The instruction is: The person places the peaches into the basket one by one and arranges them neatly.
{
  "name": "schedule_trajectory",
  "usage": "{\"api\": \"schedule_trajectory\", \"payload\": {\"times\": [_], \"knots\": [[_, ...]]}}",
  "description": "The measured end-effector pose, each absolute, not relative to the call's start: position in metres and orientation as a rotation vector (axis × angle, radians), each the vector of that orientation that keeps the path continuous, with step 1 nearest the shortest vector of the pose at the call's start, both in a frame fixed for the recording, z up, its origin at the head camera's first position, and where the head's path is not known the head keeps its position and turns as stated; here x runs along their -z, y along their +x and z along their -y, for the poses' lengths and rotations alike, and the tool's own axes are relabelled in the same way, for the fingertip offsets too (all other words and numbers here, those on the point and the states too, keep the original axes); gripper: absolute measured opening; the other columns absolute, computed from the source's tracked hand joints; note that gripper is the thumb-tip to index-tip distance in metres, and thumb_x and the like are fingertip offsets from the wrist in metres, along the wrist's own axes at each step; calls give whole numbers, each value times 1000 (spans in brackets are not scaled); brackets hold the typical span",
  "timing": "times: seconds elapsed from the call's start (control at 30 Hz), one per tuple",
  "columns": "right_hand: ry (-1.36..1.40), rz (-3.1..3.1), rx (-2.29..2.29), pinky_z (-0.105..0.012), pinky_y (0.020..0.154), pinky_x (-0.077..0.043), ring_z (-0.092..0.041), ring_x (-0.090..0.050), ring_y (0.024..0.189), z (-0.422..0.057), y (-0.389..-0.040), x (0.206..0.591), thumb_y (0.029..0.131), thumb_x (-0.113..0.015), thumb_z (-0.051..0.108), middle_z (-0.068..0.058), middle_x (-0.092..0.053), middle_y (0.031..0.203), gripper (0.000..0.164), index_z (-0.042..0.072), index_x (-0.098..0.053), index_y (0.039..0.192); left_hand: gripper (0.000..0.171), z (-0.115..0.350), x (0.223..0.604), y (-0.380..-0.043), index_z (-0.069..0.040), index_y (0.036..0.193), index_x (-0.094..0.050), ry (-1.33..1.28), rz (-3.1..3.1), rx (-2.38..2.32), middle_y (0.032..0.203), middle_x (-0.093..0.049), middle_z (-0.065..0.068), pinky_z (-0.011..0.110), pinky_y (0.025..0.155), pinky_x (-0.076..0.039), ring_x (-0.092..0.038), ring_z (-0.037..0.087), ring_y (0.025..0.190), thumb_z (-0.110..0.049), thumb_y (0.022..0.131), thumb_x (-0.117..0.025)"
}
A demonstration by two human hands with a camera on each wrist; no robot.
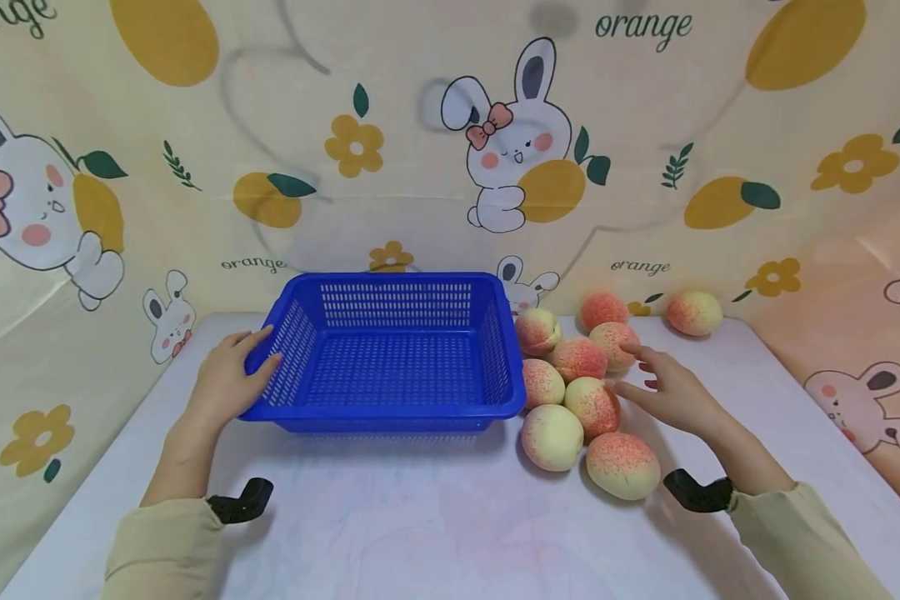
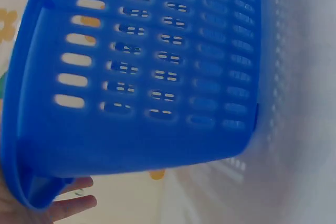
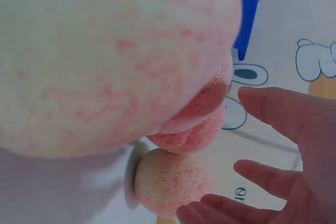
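A blue plastic basket (image 1: 390, 412) with slotted walls stands on the table. My left hand (image 1: 228, 375) is at its left rim, thumb and fingers spread and fairly straight; in the left wrist view, fingertips (image 2: 73, 206) show past the rim's corner. Several peaches with red-speckled skin, such as one pale peach (image 1: 552, 438), cluster against the basket's right side. Beside them my right hand (image 1: 671, 390) reaches leftward with fingers apart, holding nothing. Nearest its fingers are a reddish peach (image 1: 613, 343) and another peach (image 1: 594, 407). Whether it touches either cannot be told.
A lone peach (image 1: 694, 313) lies at the back right of the white table (image 1: 405, 517). Behind the table hangs a printed cloth (image 1: 420, 208) with rabbits and oranges. One large peach (image 3: 105, 61) fills much of the right wrist view.
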State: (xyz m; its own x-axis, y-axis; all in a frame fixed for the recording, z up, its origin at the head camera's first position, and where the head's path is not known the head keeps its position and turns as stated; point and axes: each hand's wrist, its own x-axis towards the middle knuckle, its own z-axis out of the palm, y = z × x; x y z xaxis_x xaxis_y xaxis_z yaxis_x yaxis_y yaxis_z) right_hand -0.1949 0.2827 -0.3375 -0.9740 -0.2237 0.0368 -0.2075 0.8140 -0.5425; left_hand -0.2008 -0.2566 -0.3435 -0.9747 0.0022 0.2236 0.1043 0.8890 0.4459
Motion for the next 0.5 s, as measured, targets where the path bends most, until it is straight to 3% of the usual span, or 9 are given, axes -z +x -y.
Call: {"api": "schedule_trajectory", "payload": {"times": [0.13, 0.3, 0.5], "knots": [[-303, -2922, 919, -60, 95, -42, -53, -44, 122, -283, -197, 341, 91, -63, 38, -34, -38, 142, 75, -7, -33, 142, 48, 260, 350, -203, 1, 140, -44, -5, 2788, 866, 139, -41, 35, 66, 102, -30, -37, 53, 127, -23, 98, -47], [-258, -2814, 1036, -59, 97, -41, -50, -42, 127, -284, -199, 344, 92, -62, 39, -31, -36, 145, 75, -3, -30, 145, 50, 261, 353, -206, -7, 145, -40, 149, 2780, 1125, 146, -35, 32, 68, 98, -34, -35, 55, 129, -32, 101, -42], [-235, -2615, 1241, -46, 91, -51, -42, -49, 122, -284, -200, 347, 93, -61, 34, -29, -38, 144, 72, -4, -28, 145, 50, 262, 354, -208, -12, 147, -37, 212, 2737, 1320, 148, -32, 31, 69, 101, -30, -33, 55, 131, -33, 102, -40]]}}
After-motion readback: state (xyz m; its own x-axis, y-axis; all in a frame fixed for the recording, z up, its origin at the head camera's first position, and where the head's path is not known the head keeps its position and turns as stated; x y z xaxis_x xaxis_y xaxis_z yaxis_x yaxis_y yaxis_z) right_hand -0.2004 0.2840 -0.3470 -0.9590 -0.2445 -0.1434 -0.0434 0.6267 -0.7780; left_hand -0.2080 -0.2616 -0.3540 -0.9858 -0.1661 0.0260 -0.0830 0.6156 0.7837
